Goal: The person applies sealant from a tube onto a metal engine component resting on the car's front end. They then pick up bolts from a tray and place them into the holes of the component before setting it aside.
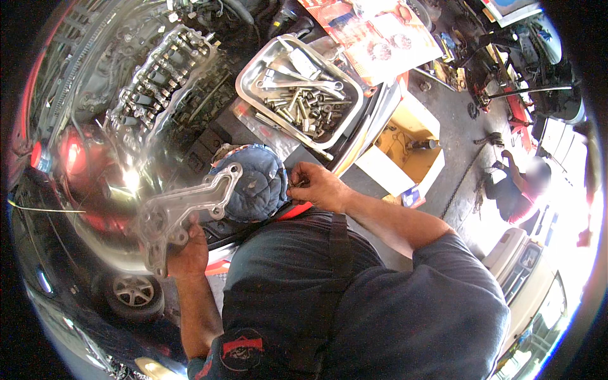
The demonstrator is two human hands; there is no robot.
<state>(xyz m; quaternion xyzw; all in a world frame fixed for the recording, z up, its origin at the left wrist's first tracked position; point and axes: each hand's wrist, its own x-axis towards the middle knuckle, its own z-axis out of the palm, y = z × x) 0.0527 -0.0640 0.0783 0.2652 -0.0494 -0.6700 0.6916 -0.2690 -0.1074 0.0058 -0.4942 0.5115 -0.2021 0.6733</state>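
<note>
My left hand (191,253) grips an aluminium engine bracket (166,221) from below, its fingers partly hidden behind the metal. The casting is blurred at its lower end, and bolt holes line its edges. Its upper arm lies in front of a round, bunched blue cloth (258,187) at the car's front edge. Just right of the cloth, my right hand (316,187) is closed with thumb and fingers pinched together. Something small and dark seems to be between them, too small to name.
An open engine with exposed valve gear (161,79) fills the upper left. Beyond the cloth stands a metal tray (244,82) of wrenches and bolts, near a printed sheet (373,38). An open cardboard box (415,120) sits right. Another person (516,190) crouches at far right.
</note>
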